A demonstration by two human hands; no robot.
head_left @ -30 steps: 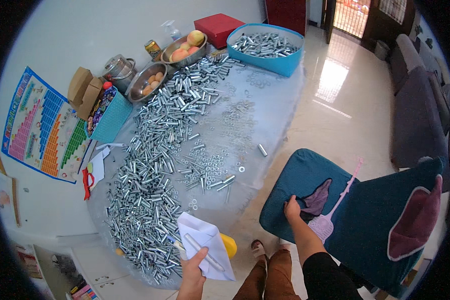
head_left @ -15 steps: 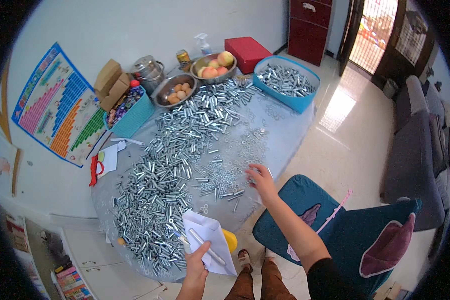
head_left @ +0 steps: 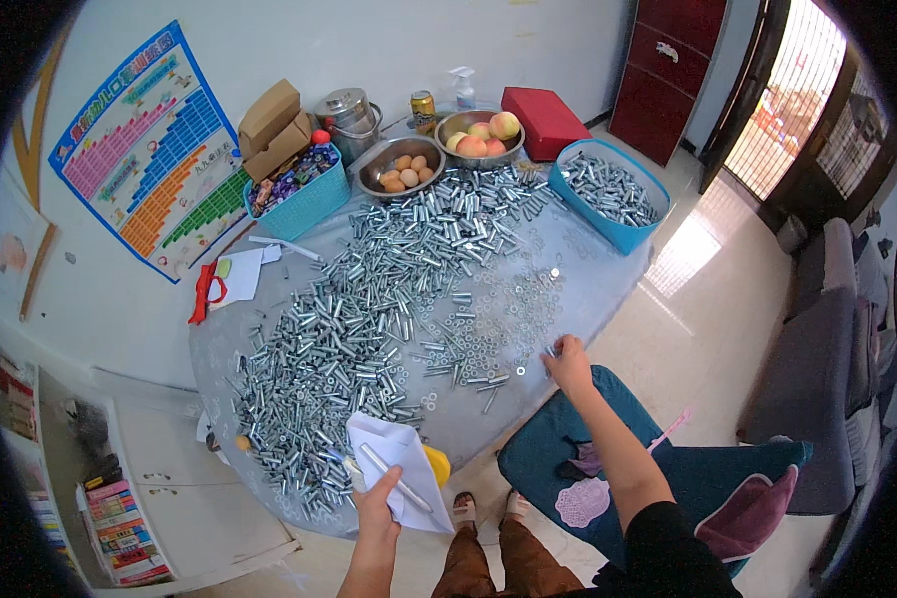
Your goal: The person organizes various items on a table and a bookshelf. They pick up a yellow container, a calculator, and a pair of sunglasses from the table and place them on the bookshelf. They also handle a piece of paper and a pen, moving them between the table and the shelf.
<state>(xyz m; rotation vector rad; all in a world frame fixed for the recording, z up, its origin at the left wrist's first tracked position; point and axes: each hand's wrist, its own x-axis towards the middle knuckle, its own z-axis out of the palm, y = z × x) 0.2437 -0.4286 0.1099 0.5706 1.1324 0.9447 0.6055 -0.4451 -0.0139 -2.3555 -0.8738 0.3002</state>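
My left hand [head_left: 377, 506] is closed on a folded sheet of white paper [head_left: 374, 431] at the near edge of the table. A thick white pen [head_left: 394, 476] lies along the paper under my thumb, and a blue-tipped pen [head_left: 353, 466] sticks out beside it. Something yellow [head_left: 437, 464] shows behind the sheet. At the table's right edge, my right hand [head_left: 570, 365] pinches a small metal piece [head_left: 550, 351], mostly covered by the fingers. A wide heap of metal bolts and sleeves [head_left: 339, 359] covers the table's left and middle. Many flat washers [head_left: 478, 334] are scattered to its right.
A blue bin of metal sleeves [head_left: 623, 237] stands far right. Along the back are a red box [head_left: 543, 122], a bowl of fruit [head_left: 513, 151], a bowl of eggs [head_left: 369, 179] and a turquoise basket [head_left: 304, 204]. A green-covered chair [head_left: 538, 458] stands close on the right.
My right hand has moved slightly right to the table edge, its spread fingers closing into a pinch. My left hand still grips the paper and pens. The whole view has shifted.
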